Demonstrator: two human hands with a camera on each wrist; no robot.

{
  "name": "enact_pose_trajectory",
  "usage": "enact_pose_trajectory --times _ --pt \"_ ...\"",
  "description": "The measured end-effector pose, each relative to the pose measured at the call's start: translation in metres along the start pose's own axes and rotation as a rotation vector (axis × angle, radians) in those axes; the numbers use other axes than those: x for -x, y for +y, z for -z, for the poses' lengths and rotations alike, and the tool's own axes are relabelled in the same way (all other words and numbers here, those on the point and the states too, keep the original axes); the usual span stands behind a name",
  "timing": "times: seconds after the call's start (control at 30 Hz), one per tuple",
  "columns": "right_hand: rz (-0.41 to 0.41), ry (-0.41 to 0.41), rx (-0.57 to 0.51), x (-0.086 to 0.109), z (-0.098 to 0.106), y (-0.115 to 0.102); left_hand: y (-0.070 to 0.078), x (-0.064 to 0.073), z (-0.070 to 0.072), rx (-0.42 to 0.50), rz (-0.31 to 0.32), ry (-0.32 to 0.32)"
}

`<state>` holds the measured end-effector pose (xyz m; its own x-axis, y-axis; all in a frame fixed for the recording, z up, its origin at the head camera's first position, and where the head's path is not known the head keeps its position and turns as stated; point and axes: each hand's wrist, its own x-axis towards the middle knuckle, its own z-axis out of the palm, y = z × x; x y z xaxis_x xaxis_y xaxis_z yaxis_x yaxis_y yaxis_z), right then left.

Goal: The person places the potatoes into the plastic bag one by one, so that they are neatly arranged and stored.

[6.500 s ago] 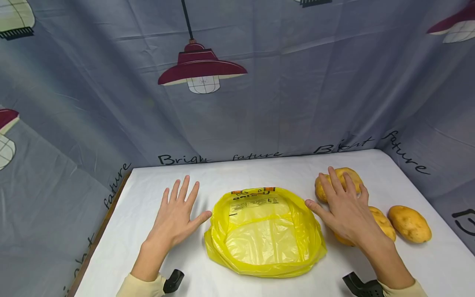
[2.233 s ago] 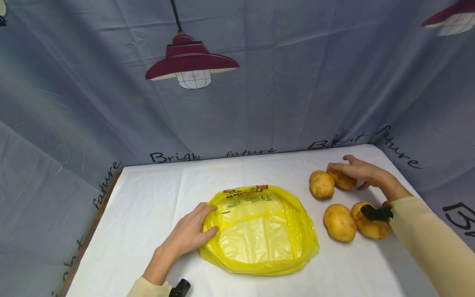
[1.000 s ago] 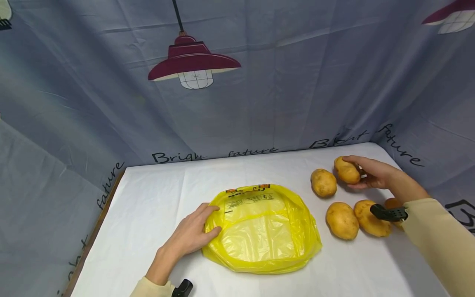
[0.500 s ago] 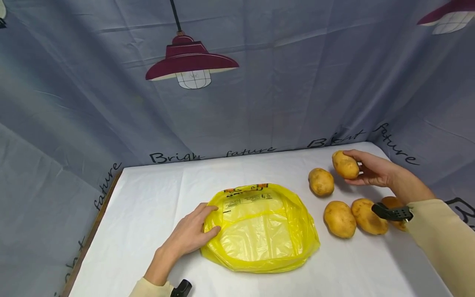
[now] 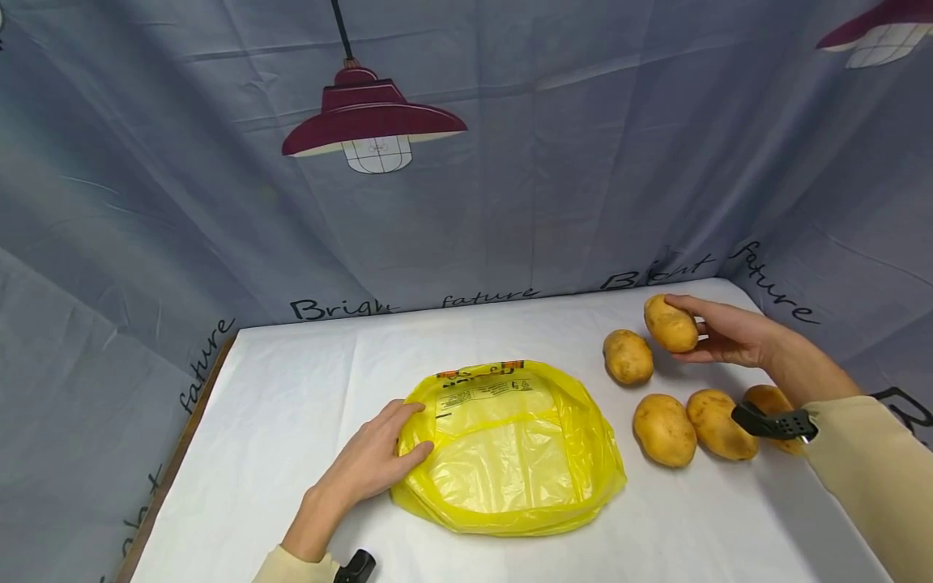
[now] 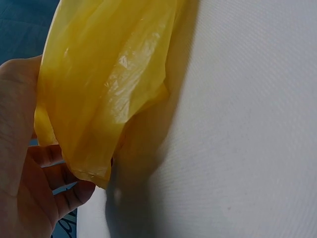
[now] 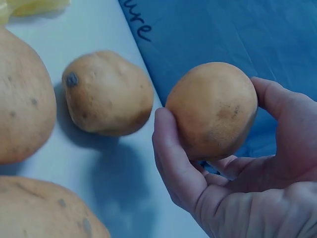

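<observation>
A yellow plastic bag [image 5: 510,470], its mouth spread wide and facing up, sits mid-table in the head view. My left hand [image 5: 379,449] holds its left rim, thumb over the inside; in the left wrist view the yellow film [image 6: 114,74] passes between thumb and fingers. At the back right, my right hand [image 5: 729,332] grips a potato [image 5: 670,323] between thumb and fingers, raised above the table. The right wrist view shows this held potato [image 7: 213,109] from its end, with another potato [image 7: 109,94] lying just beside it.
One potato [image 5: 628,357] lies left of the held one. Nearer the front are a potato [image 5: 664,430], a second potato [image 5: 722,424] and a third potato [image 5: 773,409] partly behind the right wrist strap. Grey printed cloth [image 5: 510,202] hangs behind the white table [image 5: 291,405].
Both hands first hovered spread over the table. My left hand moved onto the bag's rim. My right hand reached the back potato, gripped it, lifted it and shifted slightly left.
</observation>
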<state>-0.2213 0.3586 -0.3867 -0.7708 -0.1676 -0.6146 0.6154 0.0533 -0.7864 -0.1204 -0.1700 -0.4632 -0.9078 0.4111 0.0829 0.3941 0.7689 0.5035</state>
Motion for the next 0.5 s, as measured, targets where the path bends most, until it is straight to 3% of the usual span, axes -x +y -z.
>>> enact_pose_trajectory --times 0.2,0.5 --pt "0.019 -0.023 0.168 0.007 -0.017 -0.006 0.000 0.000 0.001 0.012 -0.001 -0.008" --pt "0.050 -0.039 0.290 0.007 -0.028 -0.008 0.000 0.000 0.000 0.017 -0.008 -0.001"
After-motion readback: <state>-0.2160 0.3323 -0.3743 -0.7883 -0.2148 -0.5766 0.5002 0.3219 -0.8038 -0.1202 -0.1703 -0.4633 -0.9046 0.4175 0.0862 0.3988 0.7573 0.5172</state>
